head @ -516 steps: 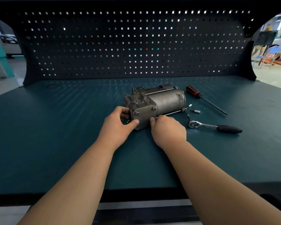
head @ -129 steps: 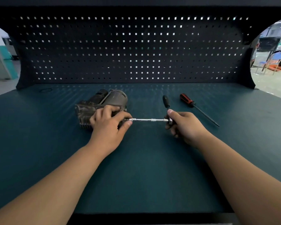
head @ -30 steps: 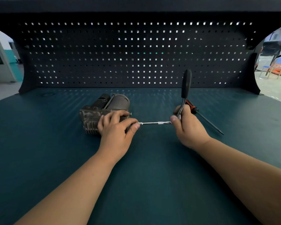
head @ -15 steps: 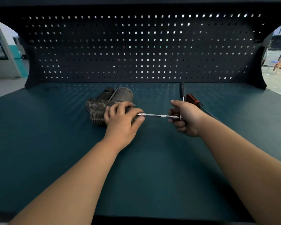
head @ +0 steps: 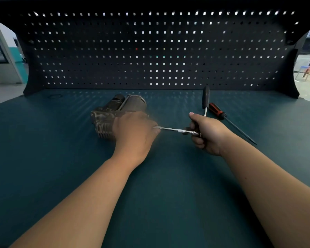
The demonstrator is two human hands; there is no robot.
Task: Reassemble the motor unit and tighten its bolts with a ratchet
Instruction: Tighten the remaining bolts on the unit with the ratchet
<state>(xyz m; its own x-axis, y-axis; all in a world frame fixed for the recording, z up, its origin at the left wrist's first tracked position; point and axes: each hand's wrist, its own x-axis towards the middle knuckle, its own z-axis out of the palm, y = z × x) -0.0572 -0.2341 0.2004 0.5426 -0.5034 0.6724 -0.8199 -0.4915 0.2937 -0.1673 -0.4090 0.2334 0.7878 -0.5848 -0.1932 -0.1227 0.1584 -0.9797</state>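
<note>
Ratchet set to the motor unit on the dark green bench
The motor unit lies left of centre; the left hand, blurred, curls over its near right end. The right hand grips the ratchet in a fist near its head, black handle pointing far, and the extension bar runs left to the motor. A red-handled screwdriver lies just right of it

The left hand and right hand are bare, as are the left forearm and right forearm. The right thumbnail is cut short.
</note>
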